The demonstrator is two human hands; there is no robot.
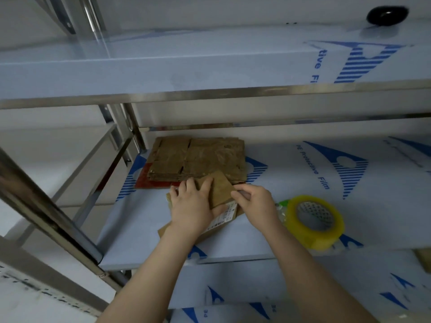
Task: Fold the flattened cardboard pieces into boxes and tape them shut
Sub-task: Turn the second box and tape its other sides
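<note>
A small brown cardboard piece (220,190) with a white label lies on the middle shelf, one flap raised. My left hand (192,205) presses flat on its left part, fingers spread over the flap's edge. My right hand (253,201) pinches the flap's right edge between thumb and fingers. Behind them sits a stack of flattened cardboard (198,160) on a red sheet. A roll of clear yellowish tape (314,221) rests on the shelf just right of my right hand.
The shelf (303,173) is film-covered steel with blue print; another shelf (210,66) hangs low overhead. Steel posts (46,206) stand at the left. A lower surface (303,287) shows below the shelf's front edge. A black knob (387,15) sits top right.
</note>
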